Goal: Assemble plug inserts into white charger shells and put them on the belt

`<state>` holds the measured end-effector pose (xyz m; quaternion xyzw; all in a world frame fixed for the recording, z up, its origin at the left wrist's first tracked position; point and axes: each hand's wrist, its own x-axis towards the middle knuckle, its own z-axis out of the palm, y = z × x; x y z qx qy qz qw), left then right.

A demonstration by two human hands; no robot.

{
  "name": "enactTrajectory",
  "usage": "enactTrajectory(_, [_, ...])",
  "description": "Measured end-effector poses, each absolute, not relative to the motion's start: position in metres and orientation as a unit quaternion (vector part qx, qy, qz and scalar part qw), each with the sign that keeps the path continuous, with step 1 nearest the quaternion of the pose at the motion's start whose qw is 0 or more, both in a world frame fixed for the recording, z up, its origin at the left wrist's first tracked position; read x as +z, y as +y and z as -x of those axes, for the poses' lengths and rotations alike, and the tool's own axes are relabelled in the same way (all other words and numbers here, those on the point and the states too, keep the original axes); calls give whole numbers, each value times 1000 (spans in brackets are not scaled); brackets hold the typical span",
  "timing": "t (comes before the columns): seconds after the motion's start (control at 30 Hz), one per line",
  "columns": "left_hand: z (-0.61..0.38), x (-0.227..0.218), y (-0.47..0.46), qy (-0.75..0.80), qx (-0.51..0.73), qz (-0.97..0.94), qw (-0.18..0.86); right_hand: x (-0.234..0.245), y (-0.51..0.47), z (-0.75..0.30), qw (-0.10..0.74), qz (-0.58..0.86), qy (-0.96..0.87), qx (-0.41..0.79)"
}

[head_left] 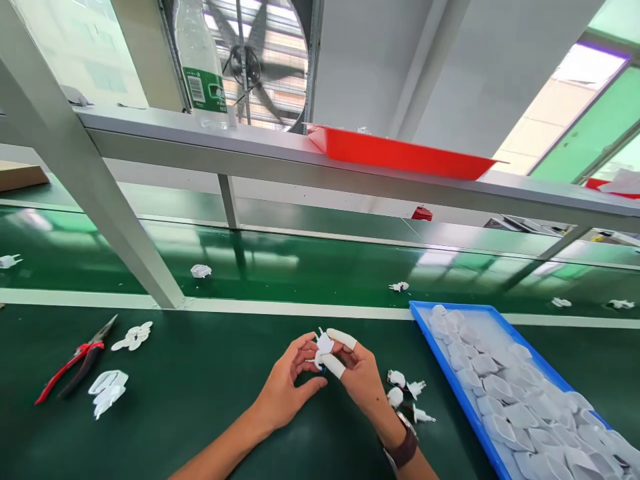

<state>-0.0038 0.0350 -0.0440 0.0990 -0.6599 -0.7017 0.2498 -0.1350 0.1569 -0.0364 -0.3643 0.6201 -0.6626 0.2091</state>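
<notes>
Both my hands meet over the green bench, pinching one small white plastic plug part between them. My left hand curls its fingers round the part from the left. My right hand, with white finger cots on thumb and forefinger and a watch on the wrist, grips it from the right. Several more white plug parts lie loose on the bench just right of my right hand.
A blue tray full of white plastic shells sits at the right. Red-handled pliers and white plastic scraps lie at the left. A green conveyor belt carries scattered white parts behind. A shelf above holds a red tray and a bottle.
</notes>
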Motion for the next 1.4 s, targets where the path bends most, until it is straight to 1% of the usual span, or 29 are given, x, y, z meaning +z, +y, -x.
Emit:
enactTrajectory(0.07, [5, -43, 38, -628, -726, -109, 256, -38, 156, 133, 186, 356, 636, -659])
enactTrajectory(0.1, [5, -42, 37, -616, -736, -117, 255, -36, 158, 132, 158, 361, 651, -649])
enactTrajectory(0.17, [4, -36, 34, -603, -748, -131, 246, -29, 164, 131, 71, 393, 685, -610])
enactTrajectory(0.23, [2, -30, 28, -610, -745, -131, 238, -18, 172, 130, -18, 463, 705, -537])
enactTrajectory(0.27, [0, -27, 27, -622, -737, -125, 235, -13, 176, 129, -45, 510, 705, -491])
enactTrajectory(0.37, [-4, -22, 26, -677, -687, -107, 243, -4, 181, 129, -73, 620, 682, -381])
enactTrajectory(0.43, [-7, -22, 28, -732, -620, -101, 265, -3, 182, 131, -97, 631, 680, -360])
enactTrajectory(0.5, [-10, -24, 29, -792, -521, -92, 305, -5, 183, 133, -120, 627, 684, -353])
enactTrajectory(0.6, [-15, -28, 30, -847, -389, -62, 357, -8, 183, 135, -127, 644, 667, -354])
enactTrajectory(0.67, [-16, -29, 32, -861, -351, -36, 366, -11, 182, 136, -116, 646, 650, -384])
enactTrajectory(0.77, [-15, -28, 38, -865, -344, -14, 365, -18, 180, 135, -66, 618, 638, -454])
enactTrajectory(0.87, [-12, -29, 39, -851, -379, -11, 363, -25, 181, 137, -11, 592, 634, -497])
enactTrajectory(0.93, [-11, -31, 33, -843, -405, -24, 353, -27, 185, 142, 2, 558, 655, -510])
enactTrajectory(1.0, [-11, -36, 22, -851, -405, -64, 327, -25, 190, 151, -9, 510, 686, -519])
enactTrajectory(1.07, [-9, -45, 9, -868, -389, -114, 285, -20, 192, 161, -46, 474, 706, -524])
enactTrajectory(1.17, [1, -63, -2, -880, -395, -142, 225, -13, 185, 172, -88, 472, 707, -520])
enactTrajectory(1.23, [10, -74, -1, -876, -413, -141, 206, -13, 175, 173, -81, 491, 703, -507])
enactTrajectory(1.3, [15, -81, 2, -870, -423, -136, 211, -16, 167, 171, -75, 517, 695, -493])
enactTrajectory(1.4, [11, -82, 5, -861, -419, -111, 268, -25, 162, 167, -87, 556, 673, -480])
